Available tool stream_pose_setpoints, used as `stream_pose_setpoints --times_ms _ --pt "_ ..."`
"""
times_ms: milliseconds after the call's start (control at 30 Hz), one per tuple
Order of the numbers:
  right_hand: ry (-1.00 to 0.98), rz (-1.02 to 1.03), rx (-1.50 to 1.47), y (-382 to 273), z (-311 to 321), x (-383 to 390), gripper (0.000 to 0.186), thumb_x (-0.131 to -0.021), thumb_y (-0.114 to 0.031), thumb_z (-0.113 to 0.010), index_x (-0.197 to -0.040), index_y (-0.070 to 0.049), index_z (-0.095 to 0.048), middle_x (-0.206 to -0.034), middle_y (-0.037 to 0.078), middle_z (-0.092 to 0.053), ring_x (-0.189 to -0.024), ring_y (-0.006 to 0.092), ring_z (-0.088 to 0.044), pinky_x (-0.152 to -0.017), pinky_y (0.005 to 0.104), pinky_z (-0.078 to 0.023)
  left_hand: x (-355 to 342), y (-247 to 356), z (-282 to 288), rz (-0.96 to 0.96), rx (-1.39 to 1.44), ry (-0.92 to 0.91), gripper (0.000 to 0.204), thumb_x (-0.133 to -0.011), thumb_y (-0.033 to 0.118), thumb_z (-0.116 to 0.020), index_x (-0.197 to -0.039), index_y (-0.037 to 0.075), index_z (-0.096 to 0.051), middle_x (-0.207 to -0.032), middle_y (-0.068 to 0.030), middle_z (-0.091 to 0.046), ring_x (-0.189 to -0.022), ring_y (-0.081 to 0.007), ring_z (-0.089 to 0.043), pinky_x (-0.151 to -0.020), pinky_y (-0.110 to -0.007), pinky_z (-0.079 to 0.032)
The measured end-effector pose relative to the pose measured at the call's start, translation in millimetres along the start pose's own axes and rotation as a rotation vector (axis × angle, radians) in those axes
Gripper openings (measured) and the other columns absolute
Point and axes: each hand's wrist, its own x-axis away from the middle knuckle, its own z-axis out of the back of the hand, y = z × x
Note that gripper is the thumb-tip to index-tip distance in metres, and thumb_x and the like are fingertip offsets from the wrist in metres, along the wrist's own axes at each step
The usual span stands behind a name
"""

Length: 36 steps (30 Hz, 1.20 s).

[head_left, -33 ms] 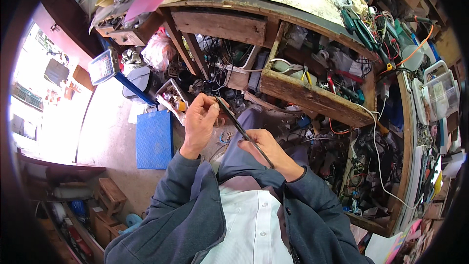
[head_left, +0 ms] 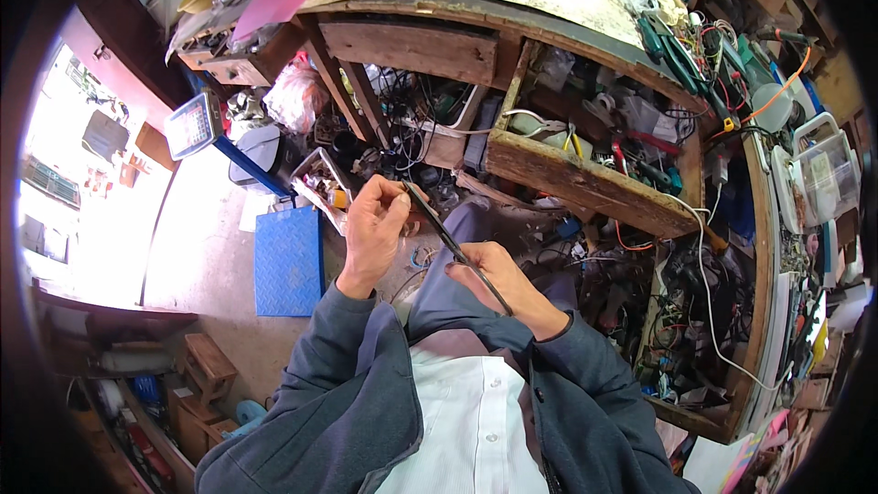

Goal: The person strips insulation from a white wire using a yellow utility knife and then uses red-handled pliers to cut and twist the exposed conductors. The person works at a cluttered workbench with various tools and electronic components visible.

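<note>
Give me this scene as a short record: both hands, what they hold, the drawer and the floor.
Left hand: pinches upper end of thin dark object
Right hand: grips its lower part
Held object: slanted, kind unclear
Wooden drawer: open, holding yellow-handled tool among clutter
Floor: blue textured platform, left of both hands

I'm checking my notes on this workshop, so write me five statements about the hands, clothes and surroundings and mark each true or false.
1. The left hand holds the upper end of a thin dark object. True.
2. Only one hand is on that object. False: the right hand holds it too.
3. A blue plate lies on the floor left of both hands. True.
4. A wooden drawer stands open. True.
5. Clothing under the jacket is all black. False: a white shirt shows.
</note>
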Motion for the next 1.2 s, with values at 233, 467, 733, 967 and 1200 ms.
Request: stream_pose_setpoints --times_ms 233,467,733,967,1200 --pt "-0.026 0.043 0.023 7 2 2 0.015 -0.086 -0.01 -0.067 -0.084 0.004 -0.061 -0.064 0.02 -0.043 -0.061 0.0172 -0.039 -0.055 0.0403 -0.041 5 4 -5 0.008 -0.029 0.023 0.005 -0.103 0.005 -0.051 -0.101 0.001 -0.054 -0.1 -0.0111 -0.068 -0.089 -0.0188 -0.071 -0.077 -0.031 -0.06" --pt "-0.002 0.009 -0.059 15 -5 -3 0.021 -0.087 -0.016 -0.068 -0.087 0.003 -0.06 -0.067 0.018 -0.048 -0.063 0.0181 -0.04 -0.06 0.039 -0.043 -1 -6 -8 0.004 0.225 0.037 0.003 -0.103 0.008 -0.051 -0.103 0.004 -0.05 -0.102 -0.0114 -0.064 -0.082 -0.0219 -0.07 -0.071 -0.035 -0.061" --pt "-0.126 -0.005 -0.281 12 1 7 0.024 -0.092 -0.019 -0.067 -0.087 0.004 -0.061 -0.07 -0.001 -0.05 -0.069 0.0084 -0.042 -0.058 0.0324 -0.04 -27 7 -19 0.043 0.407 0.138 0.007 -0.103 0.008 -0.052 -0.097 0.006 -0.051 -0.092 -0.0082 -0.061 -0.073 -0.0167 -0.061 -0.066 -0.034 -0.055" --pt "-0.044 -0.107 -0.236 9 25 49 0.029 -0.096 -0.019 -0.068 -0.077 -0.001 -0.055 -0.066 -0.005 -0.044 -0.063 0.0047 -0.038 -0.053 0.0284 -0.033 -98 54 -55 -0.06 -0.181 0.007 0.014 -0.1 0.013 -0.058 -0.089 0.006 -0.055 -0.071 0.0012 -0.055 -0.052 -0.0027 -0.041 -0.045 -0.022 -0.032" --pt "0.131 -0.245 -0.276 7 41 110 0.025 -0.096 -0.02 -0.068 -0.078 -0.007 -0.056 -0.062 -0.007 -0.046 -0.053 0.0037 -0.041 -0.046 0.0254 -0.034 -250 142 -203 -0.492 -0.348 -0.321 0.017 -0.097 0.014 -0.062 -0.091 -0.002 -0.063 -0.075 -0.0034 -0.064 -0.06 -0.0127 -0.061 -0.053 -0.029 -0.046"
